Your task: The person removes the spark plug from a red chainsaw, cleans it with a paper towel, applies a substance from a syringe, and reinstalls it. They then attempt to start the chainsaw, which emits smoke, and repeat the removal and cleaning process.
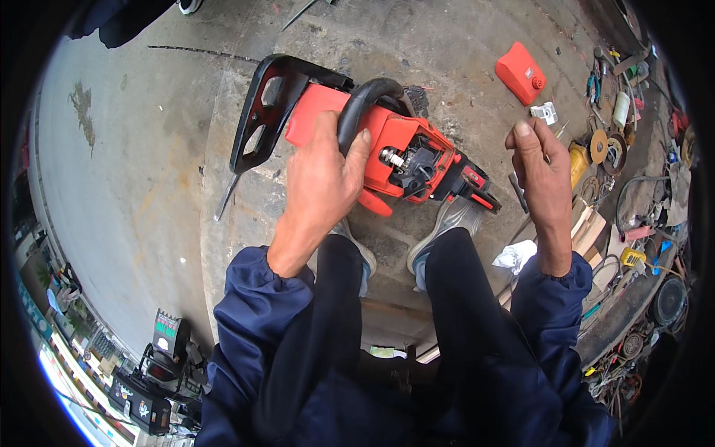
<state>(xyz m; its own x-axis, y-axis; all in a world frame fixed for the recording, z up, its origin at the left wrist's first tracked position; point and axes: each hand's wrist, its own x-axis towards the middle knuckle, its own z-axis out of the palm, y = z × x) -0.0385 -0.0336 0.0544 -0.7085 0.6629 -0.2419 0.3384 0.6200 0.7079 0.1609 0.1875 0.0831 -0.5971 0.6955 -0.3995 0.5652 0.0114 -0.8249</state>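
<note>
An orange-red chainsaw (320, 112) with black handles lies on the concrete floor in front of my feet. Its top is uncovered at one end, baring the spark plug (393, 159) and dark engine parts. My left hand (325, 173) is closed around the black curved handle (363, 104). Off to the right, apart from the saw, I hold my right hand (541, 167) up with thumb and fingers pressed together; whatever is between them cannot be made out. Beyond it on the floor lie a red cover with a knob (520, 73) and a small white part (544, 112).
Grinding discs (598, 146), pliers (593, 88), cables and other tools crowd the right side. A crumpled white cloth (515, 256) lies near my right sleeve. Dark equipment (141, 398) stands at the lower left. Another person's dark-clothed leg (134, 22) shows at the upper left.
</note>
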